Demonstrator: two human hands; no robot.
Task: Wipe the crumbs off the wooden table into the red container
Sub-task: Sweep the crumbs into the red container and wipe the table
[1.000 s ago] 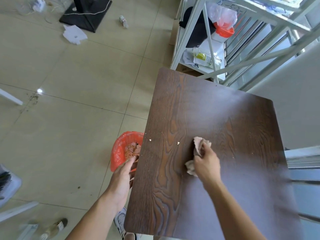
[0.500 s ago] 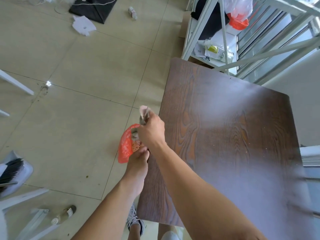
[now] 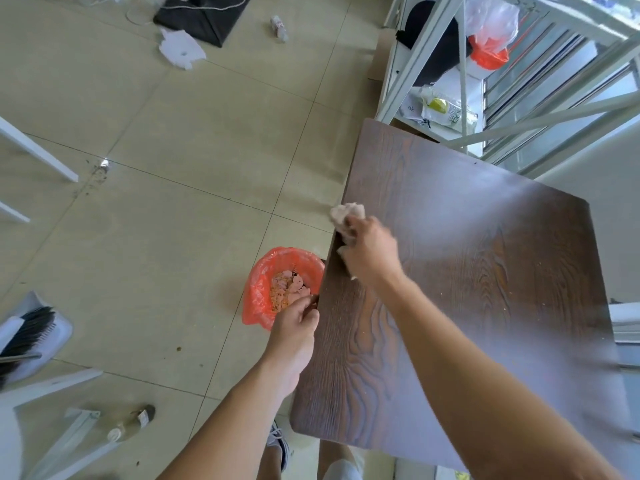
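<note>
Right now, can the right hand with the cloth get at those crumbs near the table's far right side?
Probably yes: the right hand is over the table, with bare tabletop between it and the crumbs.

Brush [image 3: 26, 329] in dustpan [image 3: 52, 344] btm left, bottle [image 3: 133, 420] lying on floor, white rack [image 3: 460, 98] w/ plastic bag [image 3: 490, 27] top right.

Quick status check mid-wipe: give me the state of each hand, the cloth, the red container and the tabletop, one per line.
right hand: closed on the cloth, at the table's left edge
cloth: crumpled, partly over the edge
left hand: gripping the red container's rim
red container: open, red bag lining it, scraps inside, held beside the table edge
wooden table: fine crumbs remain near its right side
</note>
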